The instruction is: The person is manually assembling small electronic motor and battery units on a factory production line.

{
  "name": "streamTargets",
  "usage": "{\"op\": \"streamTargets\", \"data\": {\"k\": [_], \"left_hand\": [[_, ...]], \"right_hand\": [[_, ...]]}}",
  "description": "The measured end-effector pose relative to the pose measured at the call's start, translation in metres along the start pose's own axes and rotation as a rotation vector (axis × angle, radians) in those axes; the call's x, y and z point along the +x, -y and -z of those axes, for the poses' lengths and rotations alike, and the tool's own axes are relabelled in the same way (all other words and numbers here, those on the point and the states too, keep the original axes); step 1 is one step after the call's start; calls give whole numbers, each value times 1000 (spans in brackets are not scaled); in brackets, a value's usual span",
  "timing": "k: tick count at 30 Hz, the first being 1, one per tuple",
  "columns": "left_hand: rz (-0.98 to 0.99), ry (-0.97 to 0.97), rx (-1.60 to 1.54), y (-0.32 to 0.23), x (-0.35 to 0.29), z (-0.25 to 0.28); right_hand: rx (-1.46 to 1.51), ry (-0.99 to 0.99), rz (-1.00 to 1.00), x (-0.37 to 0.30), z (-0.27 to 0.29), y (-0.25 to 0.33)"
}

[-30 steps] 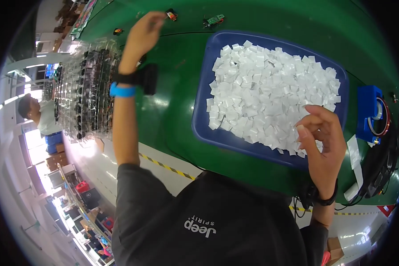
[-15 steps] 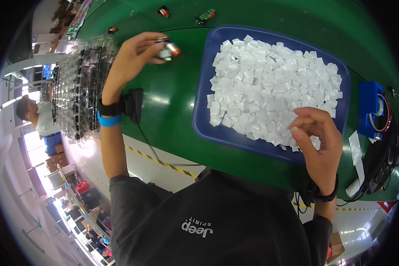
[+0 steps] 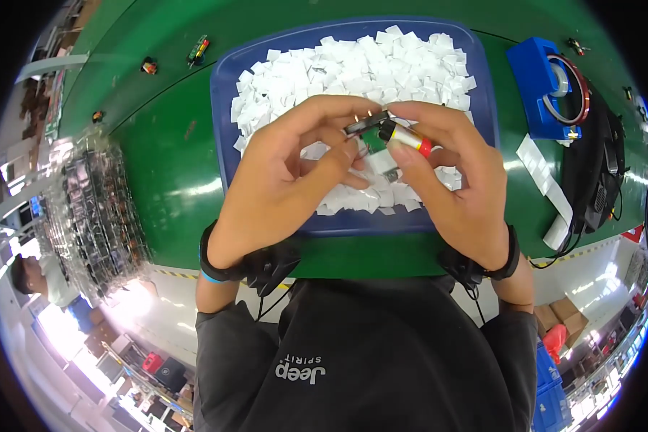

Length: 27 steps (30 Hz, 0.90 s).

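Note:
Both my hands meet over a dark blue tray (image 3: pixel 220 122) heaped with small white square pieces (image 3: pixel 381 61). Between them is a small electronic assembly (image 3: pixel 409 137), with a green board, a black edge carrying metal pins, and a black, white and red cylinder. My left hand (image 3: pixel 284 173) grips its left, pinned side between thumb and fingers. On the other side, my right hand (image 3: pixel 461 169) pinches the cylinder end. A pale square piece (image 3: pixel 383 164) shows just below the assembly; whether it is attached cannot be told.
A blue tape dispenser (image 3: pixel 536 86) stands to the right, with a white strip (image 3: pixel 543 180) and a black bag-like item (image 3: pixel 597 165) nearby. Small assemblies (image 3: pixel 198 50) lie at the far left. Stacked clear plastic trays (image 3: pixel 93 216) rise at the left edge.
My left hand has brought the assembly from the left to over the tray. My right hand has left the white pieces and now holds the assembly too. The view has shifted.

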State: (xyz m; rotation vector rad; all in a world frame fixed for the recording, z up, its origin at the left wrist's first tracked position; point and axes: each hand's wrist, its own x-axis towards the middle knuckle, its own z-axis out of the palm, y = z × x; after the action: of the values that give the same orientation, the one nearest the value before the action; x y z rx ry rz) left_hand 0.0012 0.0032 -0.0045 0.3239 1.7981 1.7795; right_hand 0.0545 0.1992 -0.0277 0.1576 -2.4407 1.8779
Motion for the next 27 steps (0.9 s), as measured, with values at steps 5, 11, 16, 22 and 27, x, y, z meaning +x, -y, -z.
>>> {"op": "streamTargets", "data": {"k": [5, 11, 16, 22, 27], "left_hand": [[85, 69, 199, 4, 5, 6], [190, 157, -186, 9, 8, 16], [129, 77, -273, 15, 7, 16], [178, 78, -362, 11, 6, 19], [128, 73, -390, 12, 3, 14]], "right_hand": [[84, 13, -67, 2, 6, -7], [133, 57, -247, 10, 9, -2], [-80, -111, 121, 14, 9, -8], [-414, 7, 508, 13, 9, -9], [-451, -38, 537, 13, 6, -12]]}}
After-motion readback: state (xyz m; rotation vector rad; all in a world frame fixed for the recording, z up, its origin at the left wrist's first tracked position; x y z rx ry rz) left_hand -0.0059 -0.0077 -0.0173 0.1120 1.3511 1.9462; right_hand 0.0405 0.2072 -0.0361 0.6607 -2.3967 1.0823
